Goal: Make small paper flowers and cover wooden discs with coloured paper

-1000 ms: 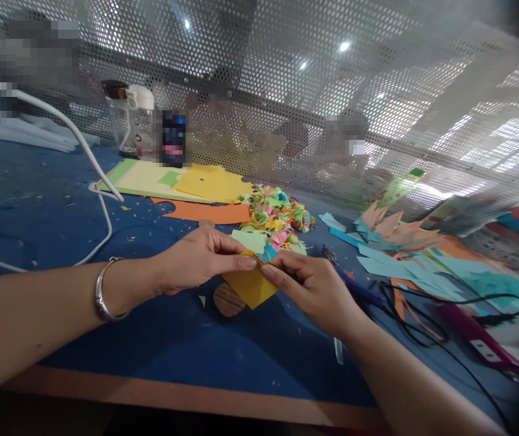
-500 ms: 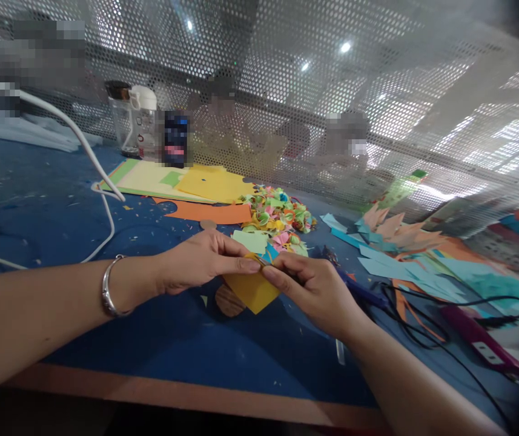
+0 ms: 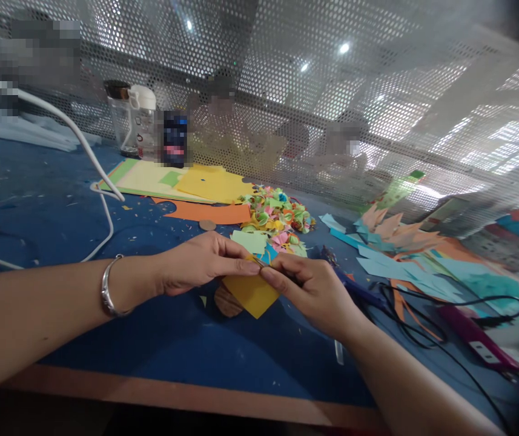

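Note:
Both hands meet over the middle of the blue table [image 3: 150, 345], pinching a yellow piece of paper [image 3: 255, 298] along its upper edge. My left hand [image 3: 200, 260], with a silver bangle on its wrist, is closed on the paper from the left. My right hand [image 3: 311, 290] is closed on it from the right, thumb and fingertips touching the left ones. A thin, dark sliver shows between the fingertips, too small to name. Below the paper lies a round wooden disc [image 3: 228, 301], partly covered. Pale green paper [image 3: 247, 242] and a pile of coloured paper curls [image 3: 281, 212] lie just beyond.
Yellow sheets [image 3: 218, 183] and an orange strip [image 3: 209, 213] lie at the back. Two bottles [image 3: 143, 124] stand by the perforated screen [image 3: 259, 54]. A white cable [image 3: 75, 130] crosses the left. Right: a blue-handled tool [image 3: 363, 290], black cord, purple power strip [image 3: 477, 342], light-blue paper pieces [image 3: 409, 269].
The yellow paper has tilted slightly, its lower corner a little lower. Both hands keep their pinch in nearly the same place.

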{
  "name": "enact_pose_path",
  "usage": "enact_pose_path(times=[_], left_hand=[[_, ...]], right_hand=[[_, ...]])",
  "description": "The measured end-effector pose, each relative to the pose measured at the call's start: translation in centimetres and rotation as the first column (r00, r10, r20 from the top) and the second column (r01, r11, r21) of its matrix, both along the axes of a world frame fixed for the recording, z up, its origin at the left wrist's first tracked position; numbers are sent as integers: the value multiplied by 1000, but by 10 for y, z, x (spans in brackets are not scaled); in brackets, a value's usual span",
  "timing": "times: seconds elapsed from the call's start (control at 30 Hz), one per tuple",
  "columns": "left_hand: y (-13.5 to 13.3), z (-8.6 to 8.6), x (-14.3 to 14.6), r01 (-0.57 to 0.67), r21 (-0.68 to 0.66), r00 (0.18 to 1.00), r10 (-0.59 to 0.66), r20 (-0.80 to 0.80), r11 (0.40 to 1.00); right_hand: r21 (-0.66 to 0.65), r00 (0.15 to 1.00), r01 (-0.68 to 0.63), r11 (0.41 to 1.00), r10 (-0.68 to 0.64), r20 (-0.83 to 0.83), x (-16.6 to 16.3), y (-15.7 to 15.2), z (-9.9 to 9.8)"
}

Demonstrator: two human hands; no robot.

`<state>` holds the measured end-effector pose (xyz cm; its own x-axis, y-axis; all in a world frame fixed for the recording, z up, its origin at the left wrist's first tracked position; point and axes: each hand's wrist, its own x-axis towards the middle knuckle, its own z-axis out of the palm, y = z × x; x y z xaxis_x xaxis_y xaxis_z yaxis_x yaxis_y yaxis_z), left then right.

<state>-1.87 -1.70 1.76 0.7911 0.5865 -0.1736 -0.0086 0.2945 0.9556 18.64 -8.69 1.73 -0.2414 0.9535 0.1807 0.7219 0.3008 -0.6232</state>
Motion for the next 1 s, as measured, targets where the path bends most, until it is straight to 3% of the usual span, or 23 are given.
enact_pose_path(times=[0.37,1.0], left_hand=[[2,2,-2,-27,157,1000,29,-12,987],[0,3,-1,-3,119,1000,6,-23,993]], right_hand=[[-10,1000,6,1000,-6,-22,0,0,2],[-1,1000,-11,1000,11,-10,0,-1,1]])
